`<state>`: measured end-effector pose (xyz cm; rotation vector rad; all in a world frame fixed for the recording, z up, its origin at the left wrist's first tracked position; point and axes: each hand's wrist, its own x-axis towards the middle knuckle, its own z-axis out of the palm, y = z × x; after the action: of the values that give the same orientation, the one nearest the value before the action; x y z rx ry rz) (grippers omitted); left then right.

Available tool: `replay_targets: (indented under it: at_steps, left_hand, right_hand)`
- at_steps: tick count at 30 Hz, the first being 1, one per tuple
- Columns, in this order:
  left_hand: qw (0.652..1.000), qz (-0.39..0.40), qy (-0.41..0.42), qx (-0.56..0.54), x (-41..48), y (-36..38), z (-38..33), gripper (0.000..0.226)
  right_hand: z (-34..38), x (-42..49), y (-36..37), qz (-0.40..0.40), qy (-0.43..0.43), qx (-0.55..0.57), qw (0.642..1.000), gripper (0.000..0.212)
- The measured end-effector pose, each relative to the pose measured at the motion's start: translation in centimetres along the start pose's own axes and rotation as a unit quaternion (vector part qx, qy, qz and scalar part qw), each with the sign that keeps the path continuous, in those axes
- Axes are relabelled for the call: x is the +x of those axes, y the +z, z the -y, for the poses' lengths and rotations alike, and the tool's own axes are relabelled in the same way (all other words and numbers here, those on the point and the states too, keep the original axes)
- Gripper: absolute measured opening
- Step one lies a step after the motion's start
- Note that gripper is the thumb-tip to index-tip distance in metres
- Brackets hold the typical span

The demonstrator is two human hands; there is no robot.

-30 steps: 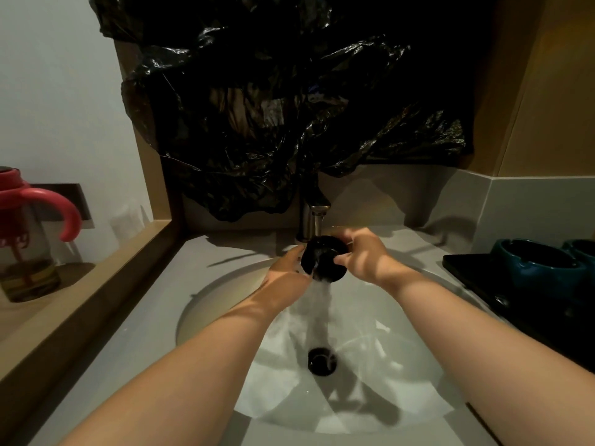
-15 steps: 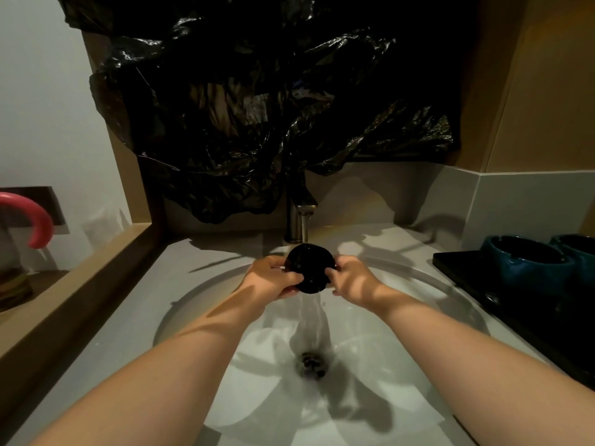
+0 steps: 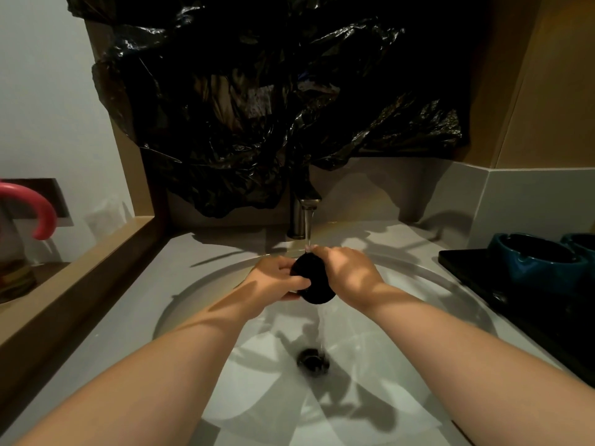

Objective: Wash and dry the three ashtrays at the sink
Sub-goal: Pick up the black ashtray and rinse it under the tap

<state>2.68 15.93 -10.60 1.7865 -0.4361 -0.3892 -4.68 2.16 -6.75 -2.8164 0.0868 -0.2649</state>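
A dark round ashtray is held over the white sink basin under the running faucet. My left hand grips its left side. My right hand covers its top and right side, so most of the ashtray is hidden. Water runs off it down toward the black drain. Two more dark blue-green ashtrays sit on a black tray at the right of the counter.
A crumpled black plastic sheet hangs over the wall above the faucet. A wooden ledge runs along the left. A jar with a pink handle stands at the far left.
My right hand has moved from the ashtray's right edge onto its top. The ashtray has tilted and sits a little lower under the stream. The camera has shifted slightly.
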Motion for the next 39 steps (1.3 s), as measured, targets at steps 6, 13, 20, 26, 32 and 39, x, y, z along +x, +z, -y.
replay_targets:
  at_steps: [6,13,20,26,32,39]
  left_hand:
    - [0.994,-0.028,-0.04,-0.099,-0.3,-0.3,-0.7,0.027]
    - [0.973,-0.017,-0.105,-0.205,-0.7,-0.7,-1.3,0.038]
    - [0.974,0.039,-0.098,-0.199,-0.4,0.1,-1.4,0.029]
    - [0.981,-0.049,-0.104,-0.159,0.7,0.1,-0.2,0.033]
    - [0.976,-0.098,-0.115,-0.16,0.8,0.4,-0.5,0.028]
    - [0.986,-0.115,-0.09,-0.083,0.9,0.8,-0.7,0.026]
  right_hand:
    - [-1.5,1.6,1.9,-0.007,0.12,0.398,0.91,0.025]
    - [-1.6,1.5,1.4,0.031,0.142,0.369,0.918,0.037]
    - [-2.6,2.3,1.2,-0.032,0.127,0.274,0.953,0.038]
    - [-1.5,1.7,0.7,-0.117,0.041,0.24,0.963,0.039]
    - [0.1,0.4,1.9,0.098,-0.022,0.12,0.988,0.053]
    - [-0.7,0.3,0.4,0.088,-0.031,-0.07,0.993,0.05]
